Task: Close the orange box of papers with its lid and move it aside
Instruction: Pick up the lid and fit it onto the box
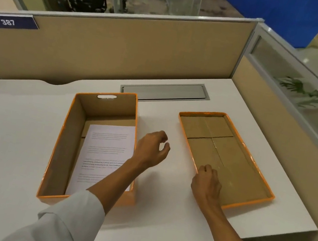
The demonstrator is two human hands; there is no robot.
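Even indoor light, soft shadows, wide-angle edge distortion.

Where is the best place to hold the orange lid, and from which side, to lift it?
Probably by its two long rims, one hand each side. The lid lies inside-up, a shallow tray, so it needs flipping. The right hand is at the near-left rim; the left hand hovers open.

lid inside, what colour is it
Plain brown cardboard inside the lid, with an orange rim; the head view shows it.

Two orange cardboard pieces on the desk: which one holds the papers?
The deep box on the left, with the handle cutout; printed sheets lie inside. The shallow lid on the right, upside down, holds nothing; the right hand rests on its edge.
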